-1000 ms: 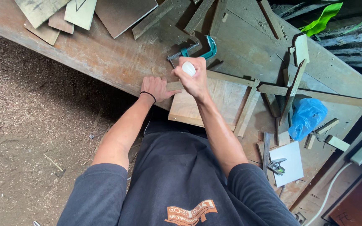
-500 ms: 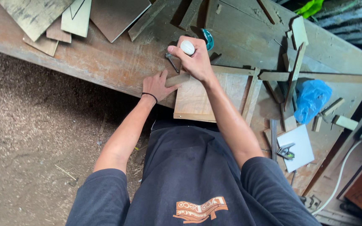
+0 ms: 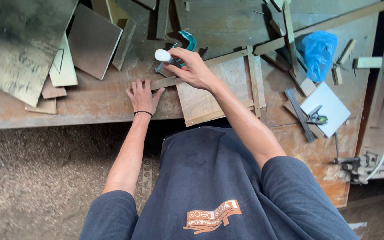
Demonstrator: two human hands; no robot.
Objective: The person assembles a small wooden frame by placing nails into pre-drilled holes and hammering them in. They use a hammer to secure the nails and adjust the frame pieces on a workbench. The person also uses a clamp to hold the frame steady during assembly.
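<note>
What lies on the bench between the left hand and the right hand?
In the head view, a narrow wooden strip bridges them: left hand presses its end, right hand holds a white bottle.

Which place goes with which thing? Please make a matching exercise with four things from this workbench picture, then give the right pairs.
Things:
1. left hand
2. right hand
3. blue plastic bag
4. metal clip

Places:
A. on the pale square sheet
B. flat on the wooden strip
C. far right on the bench
D. around a small white bottle

Pairs: 1-B, 2-D, 3-C, 4-A
</note>
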